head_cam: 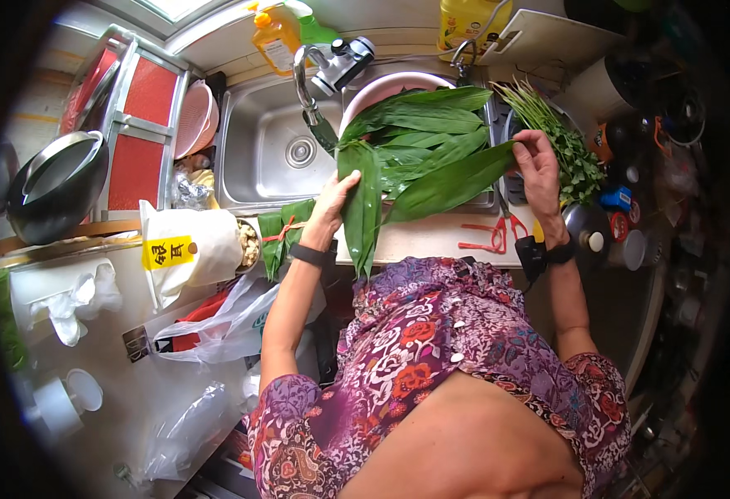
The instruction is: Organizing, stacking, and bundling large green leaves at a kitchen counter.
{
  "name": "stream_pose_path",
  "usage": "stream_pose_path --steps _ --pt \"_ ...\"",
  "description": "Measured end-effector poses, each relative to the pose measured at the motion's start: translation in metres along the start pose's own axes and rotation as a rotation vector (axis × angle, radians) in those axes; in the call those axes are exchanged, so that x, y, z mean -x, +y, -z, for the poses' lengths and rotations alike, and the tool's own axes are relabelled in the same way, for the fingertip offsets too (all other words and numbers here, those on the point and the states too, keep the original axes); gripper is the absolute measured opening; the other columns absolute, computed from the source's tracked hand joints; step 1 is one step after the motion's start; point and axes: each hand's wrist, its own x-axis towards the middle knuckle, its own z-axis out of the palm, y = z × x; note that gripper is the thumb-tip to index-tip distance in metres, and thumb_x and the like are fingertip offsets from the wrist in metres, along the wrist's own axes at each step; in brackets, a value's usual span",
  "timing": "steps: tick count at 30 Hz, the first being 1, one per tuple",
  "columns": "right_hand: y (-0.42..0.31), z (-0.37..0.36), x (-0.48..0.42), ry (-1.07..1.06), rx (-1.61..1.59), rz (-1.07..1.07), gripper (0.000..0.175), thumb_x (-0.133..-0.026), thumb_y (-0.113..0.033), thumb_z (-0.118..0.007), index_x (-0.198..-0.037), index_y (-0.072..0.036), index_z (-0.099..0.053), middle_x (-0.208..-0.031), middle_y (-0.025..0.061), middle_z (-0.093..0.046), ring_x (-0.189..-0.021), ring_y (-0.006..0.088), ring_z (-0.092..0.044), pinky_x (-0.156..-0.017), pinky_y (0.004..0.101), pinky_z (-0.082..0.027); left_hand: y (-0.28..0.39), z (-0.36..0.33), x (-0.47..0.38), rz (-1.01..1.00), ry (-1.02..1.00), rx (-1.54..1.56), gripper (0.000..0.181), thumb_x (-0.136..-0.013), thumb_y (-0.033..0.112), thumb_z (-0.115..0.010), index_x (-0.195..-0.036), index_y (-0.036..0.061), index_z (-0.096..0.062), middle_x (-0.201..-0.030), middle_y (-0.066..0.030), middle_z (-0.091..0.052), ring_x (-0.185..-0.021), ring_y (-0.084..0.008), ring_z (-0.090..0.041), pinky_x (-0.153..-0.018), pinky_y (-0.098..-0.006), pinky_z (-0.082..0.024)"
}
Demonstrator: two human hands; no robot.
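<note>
My left hand (327, 209) grips long green leaves (360, 193) that hang over the sink's front edge, thumb on top. Between thumb and fingers, my right hand (536, 171) pinches the tip of another broad leaf (452, 184), stretched slantwise between the hands. Behind them, a pink-white basin (355, 103) is heaped with more wet leaves (430, 117). It sits over the right part of the sink. Left of my left wrist lies a folded leaf bundle (273, 240) bound with a red tie (284, 232). Red-handled scissors (500, 234) rest on the counter below my right hand.
A chrome faucet (306, 78) arches over the steel sink (265, 150). Leafy green stalks (574, 156) lie at right, near a lidded pot (583, 234). At left are a white bag (184, 243), a bowl of pale pieces (248, 245) and a dark wok (56, 193).
</note>
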Motion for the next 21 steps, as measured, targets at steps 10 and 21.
stream_pose_path --steps 10,21 --pt "0.018 -0.102 -0.005 -0.416 -0.115 -0.141 0.016 -0.091 -0.008 -0.052 -0.105 -0.002 -0.05 -0.089 0.0026 -0.059 -0.08 0.0082 -0.058 -0.063 0.0236 -0.048 -0.023 -0.031 -0.013 0.098 -0.373 -0.061 0.038 -0.087 0.021 -0.062 -0.12 0.0067 -0.051 -0.104 -0.0024 -0.062 -0.087 -0.009 -0.061 -0.075 -0.0248 -0.051" --pt "0.028 -0.104 0.0 -0.225 0.67 0.239 0.025 -0.081 -0.02 -0.064 -0.099 -0.004 -0.055 -0.089 0.013 -0.057 -0.077 0.0285 -0.061 -0.067 0.0361 -0.049 -0.023 -0.046 0.001 0.113 -0.422 -0.093 0.037 -0.089 0.018 -0.059 -0.123 0.0092 -0.049 -0.101 -0.0004 -0.062 -0.082 -0.0067 -0.061 -0.071 -0.0223 -0.052"
